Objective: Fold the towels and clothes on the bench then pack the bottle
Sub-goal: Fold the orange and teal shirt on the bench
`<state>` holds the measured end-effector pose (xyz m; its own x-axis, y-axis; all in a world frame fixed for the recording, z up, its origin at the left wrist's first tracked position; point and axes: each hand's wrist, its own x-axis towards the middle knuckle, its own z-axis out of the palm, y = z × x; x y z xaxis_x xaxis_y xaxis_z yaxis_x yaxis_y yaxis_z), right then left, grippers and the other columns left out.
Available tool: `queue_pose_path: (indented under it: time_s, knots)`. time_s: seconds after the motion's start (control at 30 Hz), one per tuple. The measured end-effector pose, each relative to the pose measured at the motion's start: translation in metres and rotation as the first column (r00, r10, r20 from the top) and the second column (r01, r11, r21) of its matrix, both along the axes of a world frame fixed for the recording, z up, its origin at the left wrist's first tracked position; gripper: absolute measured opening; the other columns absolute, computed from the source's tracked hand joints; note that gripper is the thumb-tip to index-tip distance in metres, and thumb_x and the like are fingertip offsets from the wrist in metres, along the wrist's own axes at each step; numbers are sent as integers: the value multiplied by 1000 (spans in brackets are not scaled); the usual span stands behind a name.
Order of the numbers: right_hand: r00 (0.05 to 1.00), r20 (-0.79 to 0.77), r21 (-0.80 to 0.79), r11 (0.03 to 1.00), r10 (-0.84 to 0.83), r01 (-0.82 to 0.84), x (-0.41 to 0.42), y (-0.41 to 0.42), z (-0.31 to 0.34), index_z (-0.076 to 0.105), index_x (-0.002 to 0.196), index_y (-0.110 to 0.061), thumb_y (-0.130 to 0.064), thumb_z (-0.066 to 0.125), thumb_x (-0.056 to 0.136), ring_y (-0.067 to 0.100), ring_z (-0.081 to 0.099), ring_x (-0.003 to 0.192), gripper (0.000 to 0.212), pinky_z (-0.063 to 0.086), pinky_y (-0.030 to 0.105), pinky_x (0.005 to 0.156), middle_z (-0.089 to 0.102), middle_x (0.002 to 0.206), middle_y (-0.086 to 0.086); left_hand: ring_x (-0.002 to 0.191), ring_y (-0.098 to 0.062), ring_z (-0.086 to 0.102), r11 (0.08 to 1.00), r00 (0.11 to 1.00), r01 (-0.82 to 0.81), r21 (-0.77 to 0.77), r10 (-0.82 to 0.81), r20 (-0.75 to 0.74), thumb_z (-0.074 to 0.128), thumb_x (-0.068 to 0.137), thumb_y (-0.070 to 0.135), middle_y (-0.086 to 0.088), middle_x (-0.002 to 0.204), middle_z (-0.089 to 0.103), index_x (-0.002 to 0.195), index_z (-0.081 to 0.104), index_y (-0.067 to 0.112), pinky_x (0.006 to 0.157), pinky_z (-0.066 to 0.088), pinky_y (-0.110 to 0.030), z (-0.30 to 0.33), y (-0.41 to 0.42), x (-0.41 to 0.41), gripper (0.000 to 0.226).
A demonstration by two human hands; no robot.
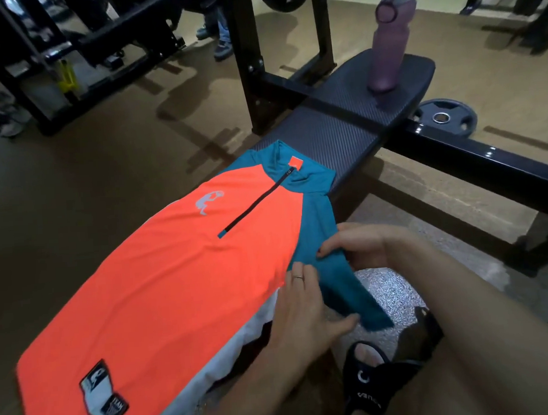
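Head view: at a weight bench (351,128) in a gym, a person's right hand (365,246) pinches the teal sleeve (337,267) of an orange-and-teal zip-neck sports top (180,277), thumb and fingers curled round the cloth where the sleeve leaves the bench's near edge. The left hand (304,311) lies flat beside it, fingers straight and relaxed, pressing the seam where orange meets teal; a ring shows on one finger. The sleeve's end hangs off the bench's near edge. The top is spread face up along the bench, collar toward the far end, hem toward the camera, with a white cloth (248,337), perhaps a towel, showing under its near edge.

The fabric looks thin, light and limp, probably a little slick, so it should fold easily yet slide if not pinned; the sleeve near the shoulder seam seems the sensible place to take hold while the other palm anchors the body.

At the bench's far end a mauve water bottle (388,49) stands upright, well apart from the top, not yet packed. It looks rigid and is likely best gripped round its body. A weight plate (443,118) lies on the floor beyond the bench, and a sandalled foot (369,371) stands near its near side.
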<state>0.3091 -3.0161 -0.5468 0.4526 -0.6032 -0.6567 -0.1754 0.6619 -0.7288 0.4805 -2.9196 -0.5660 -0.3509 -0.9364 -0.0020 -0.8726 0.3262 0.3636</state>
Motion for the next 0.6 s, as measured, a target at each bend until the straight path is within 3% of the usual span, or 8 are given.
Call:
queue_pose_path:
  time_s: [0.07, 0.13, 0.23, 0.33, 0.43, 0.53, 0.6]
  knots:
    - [995, 54, 11, 997, -79, 78, 7, 2, 7, 58, 132, -3, -2, 54, 93, 26, 65, 105, 39, 55, 40, 91, 67, 127, 19, 103, -22, 46, 983, 983, -137, 122, 150, -106, 63, 60, 75, 4, 106, 38, 103, 35, 21, 89, 44, -41, 12, 10, -13, 74]
    - [992, 80, -2, 995, -97, 97, 17, 3, 11, 58, 131, -2, -2, 52, 93, 25, 65, 105, 39, 56, 38, 88, 67, 127, 19, 108, -21, 46, 928, 922, -266, 262, 324, -211, 62, 58, 78, 4, 110, 40, 106, 33, 23, 93, 44, -41, 26, 15, -24, 79]
    - [991, 96, -42, 994, -93, 98, 32, 3, 14, 67, 108, -8, 1, 51, 91, 22, 69, 93, 25, 56, 39, 84, 74, 103, 13, 107, -21, 51, 841, 776, -381, 384, 516, -362, 64, 57, 74, 1, 110, 49, 108, 33, 23, 92, 47, -41, 31, 15, -30, 78]
    - [985, 124, -28, 992, -119, 123, 46, 3, 14, 63, 93, -12, 6, 47, 90, 14, 69, 71, 23, 57, 35, 72, 71, 77, 4, 101, -24, 55, 842, 750, -401, 361, 528, -399, 73, 67, 43, -2, 104, 52, 106, 33, 19, 86, 48, -38, 27, 14, -20, 61]
    - [972, 98, -35, 975, -214, 218, 56, -1, 11, 61, 101, -9, 5, 49, 86, 21, 66, 76, 24, 58, 35, 71, 64, 89, 14, 94, -28, 58, 854, 785, -382, 353, 501, -364, 63, 82, 13, -5, 97, 56, 105, 33, 17, 72, 37, -28, 29, 13, -8, 38]
    - [930, 26, -76, 927, -367, 368, 56, -10, 6, 59, 113, -1, -2, 56, 71, 31, 65, 87, 43, 57, 46, 77, 63, 98, 21, 88, -39, 56, 894, 891, -319, 315, 396, -221, 52, 89, 13, -15, 89, 59, 97, 36, 17, 68, 33, -39, 31, 9, 11, 19]
    - [900, -20, -115, 896, -434, 430, 51, -17, 2, 59, 119, -2, -6, 59, 65, 35, 67, 95, 54, 60, 49, 75, 67, 108, 21, 82, -35, 54, 918, 925, -226, 326, 308, -224, 50, 89, 15, -13, 80, 58, 87, 40, 16, 69, 38, -42, 38, 2, 28, 10]
